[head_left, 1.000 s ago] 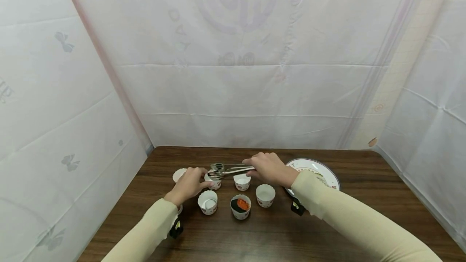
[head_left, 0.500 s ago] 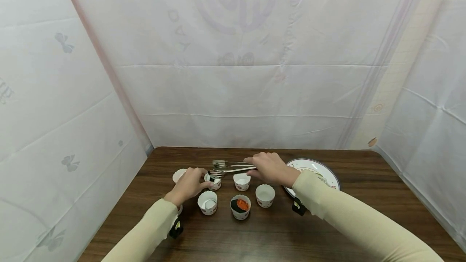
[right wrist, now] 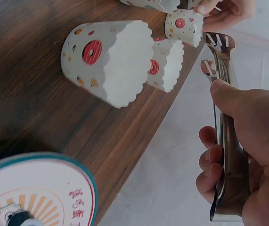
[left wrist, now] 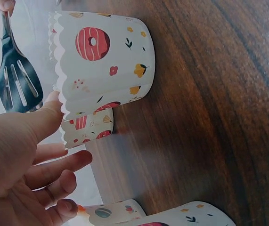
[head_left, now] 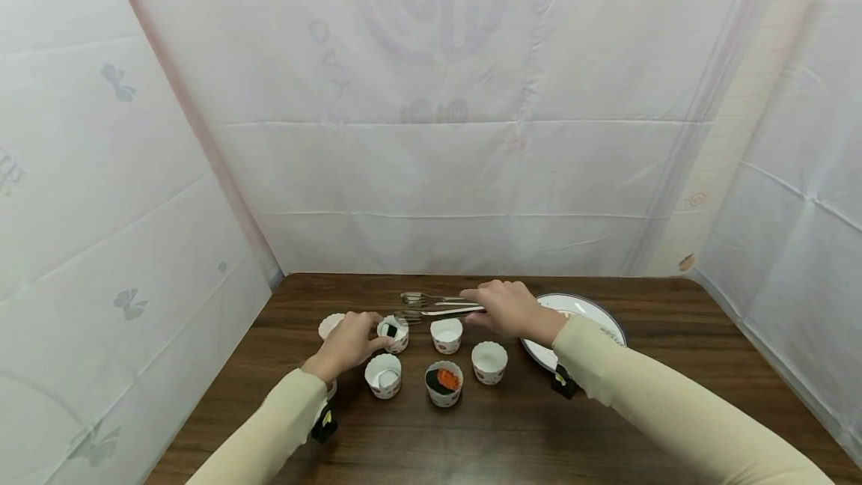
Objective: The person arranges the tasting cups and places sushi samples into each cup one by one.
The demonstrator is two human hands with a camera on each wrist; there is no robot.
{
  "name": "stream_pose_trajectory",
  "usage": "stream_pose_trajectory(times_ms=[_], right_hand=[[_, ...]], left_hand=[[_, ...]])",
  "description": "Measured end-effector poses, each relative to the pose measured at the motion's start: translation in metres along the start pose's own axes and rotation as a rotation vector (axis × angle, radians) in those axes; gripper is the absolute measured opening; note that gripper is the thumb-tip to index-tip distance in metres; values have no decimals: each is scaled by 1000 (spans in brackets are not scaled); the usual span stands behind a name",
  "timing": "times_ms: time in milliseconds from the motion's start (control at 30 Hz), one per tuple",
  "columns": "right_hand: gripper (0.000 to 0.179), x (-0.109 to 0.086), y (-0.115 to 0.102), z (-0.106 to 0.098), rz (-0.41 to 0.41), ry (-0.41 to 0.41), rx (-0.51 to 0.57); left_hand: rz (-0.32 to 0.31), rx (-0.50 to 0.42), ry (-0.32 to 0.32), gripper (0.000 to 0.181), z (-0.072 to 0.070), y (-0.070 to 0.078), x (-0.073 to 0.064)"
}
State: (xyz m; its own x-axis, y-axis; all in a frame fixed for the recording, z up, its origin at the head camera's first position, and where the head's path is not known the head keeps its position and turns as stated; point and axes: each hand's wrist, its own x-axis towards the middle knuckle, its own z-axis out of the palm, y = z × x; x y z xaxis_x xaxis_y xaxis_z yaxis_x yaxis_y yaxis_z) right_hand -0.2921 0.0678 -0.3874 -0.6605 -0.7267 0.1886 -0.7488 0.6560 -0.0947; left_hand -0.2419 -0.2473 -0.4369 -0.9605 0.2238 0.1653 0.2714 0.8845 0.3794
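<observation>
My right hand [head_left: 512,311] grips metal serving tongs [right wrist: 231,174], which point left with their slotted heads spread apart and hold nothing. Below and left of those heads is a patterned white paper baking cup [head_left: 397,340] with a small black-and-white piece [head_left: 388,331], like sushi, inside. At that cup's left side, my left hand [head_left: 346,343] holds its rim between thumb and index finger; the other fingers [left wrist: 54,183] curl loosely. Nearer to me, another baking cup [head_left: 443,400] holds a sushi piece [head_left: 447,379] with a dark wrap and orange topping.
More baking cups stand about, including a front-left one [head_left: 382,388], a back one [head_left: 446,343] and a right one [head_left: 489,373]. A round white plate [head_left: 586,307] lies partly under my right forearm, with a dark-and-white piece [right wrist: 21,219] on it. White sheets [head_left: 431,171] enclose the brown table [head_left: 471,447].
The tongs, close over the back-left cup a second ago, have moved right and slightly up, their heads spreading. The black-and-white piece now shows inside that cup. My left hand stays put.
</observation>
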Motion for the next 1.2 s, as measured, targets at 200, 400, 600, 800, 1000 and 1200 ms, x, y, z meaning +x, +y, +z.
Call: stream_pose_trajectory(times_ms=[200,400,600,800,1000,1200], right_hand=[[44,-11,13,-4,16,32,-41],[47,-28,25,-11,54,52,-62],[49,-47,38,-18,106,33,-50],[45,-65,54,-19,111,79,-56],[42,-83,63,-19,128,105,-62],[46,-101,71,-23,170,78,-47]], left_hand=[[10,25,-2,40,-1,0,-1],[76,27,47,41,-1,3,4],[122,60,100,43,-2,15,8],[123,86,86,48,-3,25,12],[162,88,78,50,-1,31,17],[221,129,83,49,5,37,22]])
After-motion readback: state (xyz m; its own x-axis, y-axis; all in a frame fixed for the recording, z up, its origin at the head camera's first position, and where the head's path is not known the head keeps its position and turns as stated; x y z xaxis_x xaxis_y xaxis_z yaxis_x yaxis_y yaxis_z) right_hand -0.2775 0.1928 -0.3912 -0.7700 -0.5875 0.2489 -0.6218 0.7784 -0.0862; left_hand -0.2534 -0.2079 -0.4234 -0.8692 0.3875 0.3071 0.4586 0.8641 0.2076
